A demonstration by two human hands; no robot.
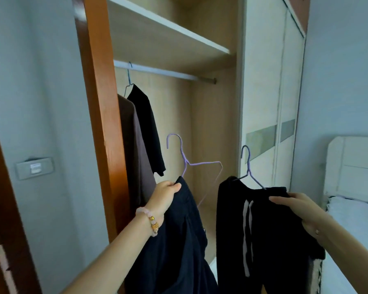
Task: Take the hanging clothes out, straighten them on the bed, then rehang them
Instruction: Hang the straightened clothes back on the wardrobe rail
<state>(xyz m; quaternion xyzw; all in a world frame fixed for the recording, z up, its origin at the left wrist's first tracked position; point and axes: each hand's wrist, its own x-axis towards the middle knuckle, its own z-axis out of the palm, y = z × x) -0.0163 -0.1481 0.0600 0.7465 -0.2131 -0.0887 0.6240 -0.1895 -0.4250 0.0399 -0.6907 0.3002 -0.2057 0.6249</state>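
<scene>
My left hand (165, 195) grips the top of a dark navy garment (179, 240) that hangs from a lilac wire hanger (191, 164), held below the wardrobe rail. My right hand (295, 206) holds black trousers with white side stripes (261, 230) draped over a blue wire hanger (250, 172). Both garments are off the rail (162, 71), in front of the open wardrobe. Still on the rail at the left hang a black top (147, 126) on a blue hanger and a brown garment (134, 149) beside it.
The wardrobe has a wooden frame (100, 115) at the left and a shelf (168, 26) above the rail. White sliding doors (270, 102) stand to the right. A bed with a white headboard (353, 166) and light mattress (357, 230) lies at the far right.
</scene>
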